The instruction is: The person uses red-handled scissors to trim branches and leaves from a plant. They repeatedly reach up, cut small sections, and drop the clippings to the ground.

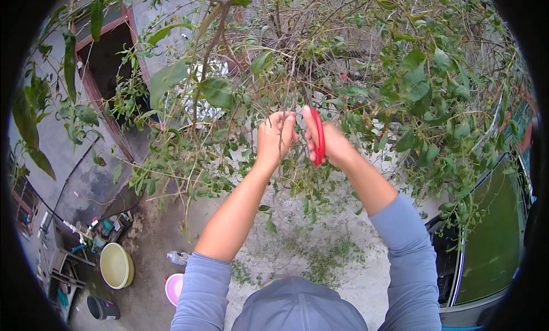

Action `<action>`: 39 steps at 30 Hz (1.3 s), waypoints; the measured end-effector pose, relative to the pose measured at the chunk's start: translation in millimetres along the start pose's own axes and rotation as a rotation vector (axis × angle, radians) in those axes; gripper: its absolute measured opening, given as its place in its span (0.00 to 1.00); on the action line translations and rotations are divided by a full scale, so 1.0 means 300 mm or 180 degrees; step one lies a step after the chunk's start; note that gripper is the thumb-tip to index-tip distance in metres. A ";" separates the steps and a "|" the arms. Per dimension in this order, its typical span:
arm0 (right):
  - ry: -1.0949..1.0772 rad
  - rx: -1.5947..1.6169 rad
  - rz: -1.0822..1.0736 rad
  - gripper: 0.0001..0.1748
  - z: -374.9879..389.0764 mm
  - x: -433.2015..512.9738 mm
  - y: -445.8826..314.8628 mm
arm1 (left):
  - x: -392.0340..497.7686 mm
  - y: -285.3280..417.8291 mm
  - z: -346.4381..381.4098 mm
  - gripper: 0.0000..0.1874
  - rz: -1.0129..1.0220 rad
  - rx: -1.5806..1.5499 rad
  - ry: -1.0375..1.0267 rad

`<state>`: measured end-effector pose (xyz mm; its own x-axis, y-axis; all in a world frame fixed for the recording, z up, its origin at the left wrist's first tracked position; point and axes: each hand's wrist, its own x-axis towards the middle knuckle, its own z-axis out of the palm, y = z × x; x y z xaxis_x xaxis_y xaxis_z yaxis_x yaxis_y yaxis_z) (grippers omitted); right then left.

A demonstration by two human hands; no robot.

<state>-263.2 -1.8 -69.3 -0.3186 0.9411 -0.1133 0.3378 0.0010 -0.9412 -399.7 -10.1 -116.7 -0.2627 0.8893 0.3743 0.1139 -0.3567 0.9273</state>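
My left hand (271, 139) is raised into a mass of hanging leafy vines (300, 176), its fingers curled around a thin stem (291, 84). Just to its right, my right hand (335, 145) grips red-handled scissors (318, 138). Their blades point up and away into the twigs, mostly lost among the stems. A small gap separates the two hands. Dense, partly dry branches (283, 39) tangle above and beyond them, and larger green leaves (216, 92) hang closer to the camera.
Cut greenery (330, 258) lies scattered on the concrete floor (274, 219). At lower left are a yellow basin (116, 266), a pink basin (174, 289), a dark bucket (103, 308) and a clear plastic bottle (177, 257). A doorway (112, 69) opens at upper left; a green-tinted glass pane (493, 232) stands right.
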 end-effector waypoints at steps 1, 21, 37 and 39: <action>-0.0053 0.0120 0.0091 0.42 0.006 -0.013 0.022 | -0.020 -0.003 -0.017 0.14 -0.0021 0.0124 0.0029; 0.0251 0.1270 -0.0149 0.43 0.079 0.155 -0.026 | -0.358 -0.026 -0.220 0.14 -0.0134 0.2172 0.0213; 0.0305 0.0809 0.0052 0.46 0.035 0.085 0.045 | -0.392 0.020 -0.172 0.21 0.0169 0.2692 0.0383; 0.0369 0.0741 0.0000 0.46 0.021 0.105 0.050 | -0.392 0.013 -0.167 0.21 0.0223 0.2715 0.0427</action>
<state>-273.7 25.9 -88.8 -0.2105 0.9735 -0.0889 0.1205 -0.0644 -0.9906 -416.5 -130.5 -156.9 -0.3329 0.8129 0.4780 0.7998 -0.0251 0.5997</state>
